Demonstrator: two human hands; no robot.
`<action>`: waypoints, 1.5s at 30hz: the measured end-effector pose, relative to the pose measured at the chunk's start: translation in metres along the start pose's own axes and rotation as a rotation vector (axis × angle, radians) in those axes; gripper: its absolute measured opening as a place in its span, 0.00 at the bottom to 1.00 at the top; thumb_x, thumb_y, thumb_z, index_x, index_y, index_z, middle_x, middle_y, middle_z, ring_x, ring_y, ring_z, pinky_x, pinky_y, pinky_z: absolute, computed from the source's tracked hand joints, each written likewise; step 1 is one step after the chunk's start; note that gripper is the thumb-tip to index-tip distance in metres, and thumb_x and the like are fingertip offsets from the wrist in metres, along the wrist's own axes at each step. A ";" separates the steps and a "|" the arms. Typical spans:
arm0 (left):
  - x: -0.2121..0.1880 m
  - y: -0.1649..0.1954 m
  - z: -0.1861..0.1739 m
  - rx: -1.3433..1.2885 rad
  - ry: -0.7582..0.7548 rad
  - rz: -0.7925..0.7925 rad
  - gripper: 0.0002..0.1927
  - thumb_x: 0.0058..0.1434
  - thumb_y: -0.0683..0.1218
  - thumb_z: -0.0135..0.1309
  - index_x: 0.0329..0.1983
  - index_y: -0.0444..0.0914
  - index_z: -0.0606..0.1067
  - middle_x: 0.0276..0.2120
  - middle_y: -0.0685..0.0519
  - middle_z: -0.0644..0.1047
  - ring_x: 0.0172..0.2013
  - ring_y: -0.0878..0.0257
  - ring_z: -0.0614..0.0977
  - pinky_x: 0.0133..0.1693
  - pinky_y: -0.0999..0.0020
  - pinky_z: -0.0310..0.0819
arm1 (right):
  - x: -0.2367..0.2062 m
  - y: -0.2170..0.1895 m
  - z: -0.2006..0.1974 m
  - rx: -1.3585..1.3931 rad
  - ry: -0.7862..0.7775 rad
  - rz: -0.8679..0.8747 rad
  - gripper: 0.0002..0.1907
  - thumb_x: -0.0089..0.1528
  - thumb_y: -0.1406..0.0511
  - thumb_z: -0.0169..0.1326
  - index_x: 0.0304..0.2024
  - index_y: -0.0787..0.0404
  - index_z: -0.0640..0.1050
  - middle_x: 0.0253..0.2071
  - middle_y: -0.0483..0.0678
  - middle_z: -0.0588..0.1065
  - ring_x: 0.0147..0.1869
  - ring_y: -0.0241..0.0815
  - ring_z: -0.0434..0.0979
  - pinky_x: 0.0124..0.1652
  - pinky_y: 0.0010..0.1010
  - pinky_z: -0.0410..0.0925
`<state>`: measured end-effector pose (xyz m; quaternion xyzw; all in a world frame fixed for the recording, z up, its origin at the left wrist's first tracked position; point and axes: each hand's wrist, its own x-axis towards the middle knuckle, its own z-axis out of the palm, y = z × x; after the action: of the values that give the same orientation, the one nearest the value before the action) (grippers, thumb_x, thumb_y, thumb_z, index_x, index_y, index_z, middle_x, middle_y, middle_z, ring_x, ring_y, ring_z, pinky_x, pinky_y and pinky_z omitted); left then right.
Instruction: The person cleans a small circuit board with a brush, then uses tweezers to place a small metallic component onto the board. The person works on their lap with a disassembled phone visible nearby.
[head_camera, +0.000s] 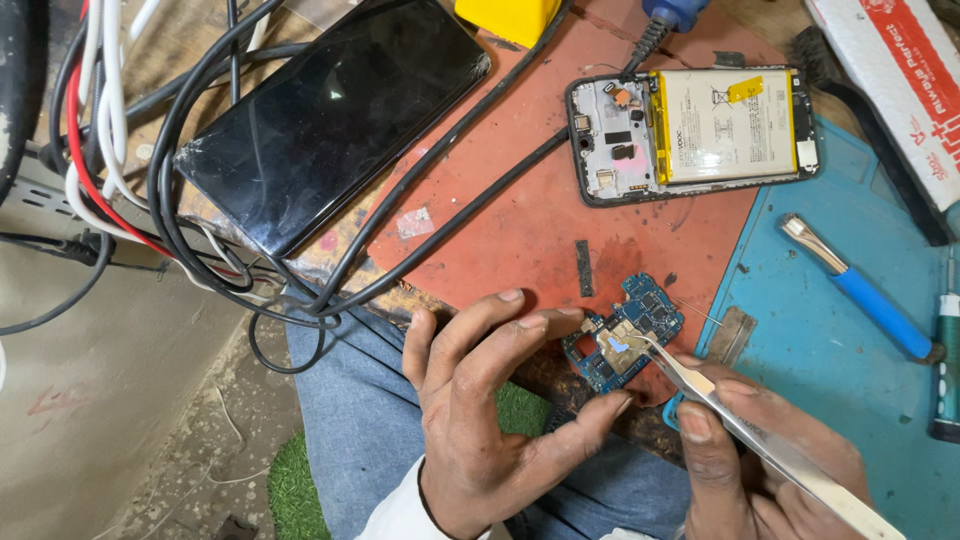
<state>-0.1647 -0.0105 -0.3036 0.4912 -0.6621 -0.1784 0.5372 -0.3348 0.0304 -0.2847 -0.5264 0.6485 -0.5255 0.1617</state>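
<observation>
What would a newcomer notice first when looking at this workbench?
First, the small blue circuit board at the near edge of the red mat, pinched by the left hand while the right hand touches it with metal tweezers. Behind it lies an opened phone showing its white battery, and a black phone with a cracked corner rests on tangled cables at the left.

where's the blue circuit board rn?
Head view, lower centre-right: blue circuit board on the red mat's near edge, held by left hand, tweezers touching it.

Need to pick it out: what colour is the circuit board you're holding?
Blue circuit board, with metal shields; head view.
</observation>
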 end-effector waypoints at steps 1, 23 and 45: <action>0.000 0.000 0.000 -0.002 -0.001 0.000 0.37 0.56 0.56 0.72 0.60 0.39 0.65 0.51 0.59 0.84 0.65 0.60 0.73 0.74 0.57 0.40 | 0.001 0.000 0.000 0.024 -0.023 -0.052 0.12 0.68 0.69 0.59 0.50 0.68 0.72 0.46 0.63 0.79 0.55 0.44 0.82 0.60 0.33 0.75; 0.021 -0.012 -0.027 0.161 -0.231 0.180 0.37 0.62 0.44 0.64 0.72 0.36 0.62 0.65 0.55 0.75 0.62 0.61 0.76 0.69 0.58 0.52 | 0.021 -0.029 0.003 -0.227 -0.219 -0.328 0.12 0.56 0.71 0.63 0.41 0.65 0.76 0.42 0.60 0.80 0.49 0.48 0.84 0.50 0.36 0.77; 0.020 0.002 -0.017 0.138 -0.166 0.090 0.41 0.65 0.54 0.63 0.74 0.32 0.60 0.63 0.55 0.78 0.64 0.59 0.74 0.72 0.51 0.39 | 0.023 -0.029 0.008 -0.117 -0.233 -0.269 0.07 0.62 0.72 0.59 0.41 0.65 0.75 0.42 0.60 0.80 0.54 0.49 0.84 0.56 0.37 0.77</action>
<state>-0.1488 -0.0219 -0.2850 0.4804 -0.7364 -0.1483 0.4528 -0.3231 0.0097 -0.2549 -0.6741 0.5786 -0.4395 0.1331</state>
